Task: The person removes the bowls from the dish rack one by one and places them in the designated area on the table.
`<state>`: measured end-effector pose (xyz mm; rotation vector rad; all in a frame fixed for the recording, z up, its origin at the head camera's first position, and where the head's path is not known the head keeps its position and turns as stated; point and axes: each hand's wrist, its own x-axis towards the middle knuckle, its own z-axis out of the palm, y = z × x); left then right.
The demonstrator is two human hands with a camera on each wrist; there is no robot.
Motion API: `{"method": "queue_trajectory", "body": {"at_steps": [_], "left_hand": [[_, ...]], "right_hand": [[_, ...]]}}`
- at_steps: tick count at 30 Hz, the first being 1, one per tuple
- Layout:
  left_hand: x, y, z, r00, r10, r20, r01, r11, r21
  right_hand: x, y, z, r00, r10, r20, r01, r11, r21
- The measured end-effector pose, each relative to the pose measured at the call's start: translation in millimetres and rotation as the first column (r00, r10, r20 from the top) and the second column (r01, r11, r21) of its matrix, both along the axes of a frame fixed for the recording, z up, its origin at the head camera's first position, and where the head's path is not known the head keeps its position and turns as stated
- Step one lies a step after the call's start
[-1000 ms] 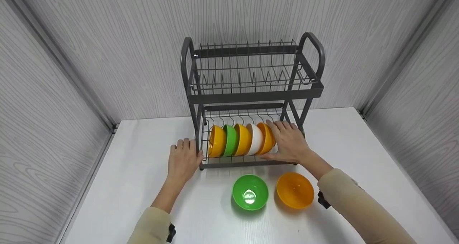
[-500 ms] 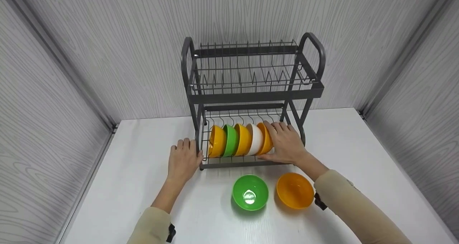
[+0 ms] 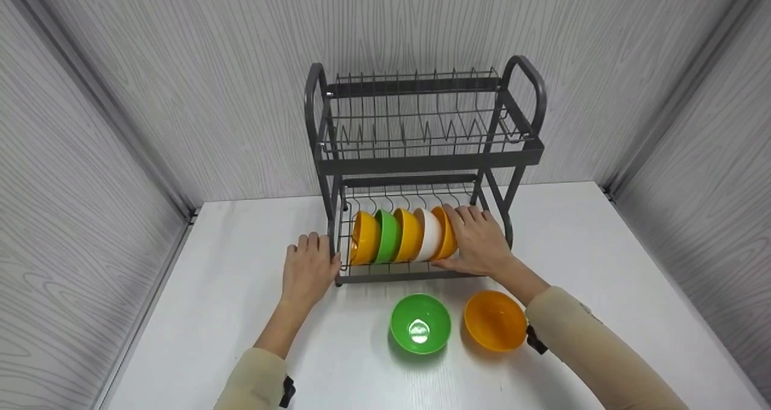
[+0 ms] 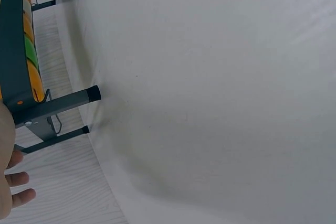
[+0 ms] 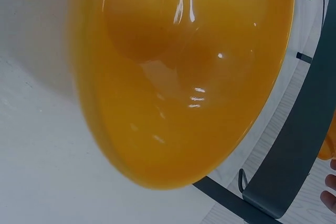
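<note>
My right hand [image 3: 482,241] spans the rightmost orange bowl [image 3: 448,241] on the lower tier of a dark two-tier dish rack [image 3: 430,162], fingers at its top and thumb at its bottom. To its left, a white bowl [image 3: 429,235], a yellow-orange bowl [image 3: 409,235], a green bowl [image 3: 387,236] and another yellow-orange bowl [image 3: 367,239] stand on edge in a row. My left hand [image 3: 310,270] holds the rack's front left post, thumb against it. In the left wrist view, fingertips [image 4: 21,198] show past the frame.
On the white tabletop [image 3: 241,313] before the rack sit a second green bowl [image 3: 420,324] and an orange bowl [image 3: 495,321], both mouth up. The right forearm passes close beside the orange one. Patterned panels [image 3: 421,24] enclose the back and sides.
My right hand has shifted slightly left with the rightmost orange bowl, which now leans closer to the white one. The left hand and the two tabletop bowls stay put.
</note>
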<state>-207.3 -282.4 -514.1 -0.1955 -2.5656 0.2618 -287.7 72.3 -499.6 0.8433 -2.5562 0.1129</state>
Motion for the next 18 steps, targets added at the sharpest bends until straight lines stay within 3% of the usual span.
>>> {"method": "queue_trajectory", "body": {"at_steps": [7, 18], "left_hand": [[-0.2, 0.1, 1.4, 1.000, 0.004, -0.003, -0.005, 0.999, -0.034], [-0.3, 0.3, 1.6, 0.999, 0.007, 0.033, -0.006, 1.000, -0.003]], "right_hand": [[-1.7, -1.8, -1.5, 1.000, -0.001, -0.026, 0.001, 1.000, -0.001], [-1.1, -0.7, -0.8, 0.999, 0.001, -0.035, 0.001, 0.999, 0.047]]}}
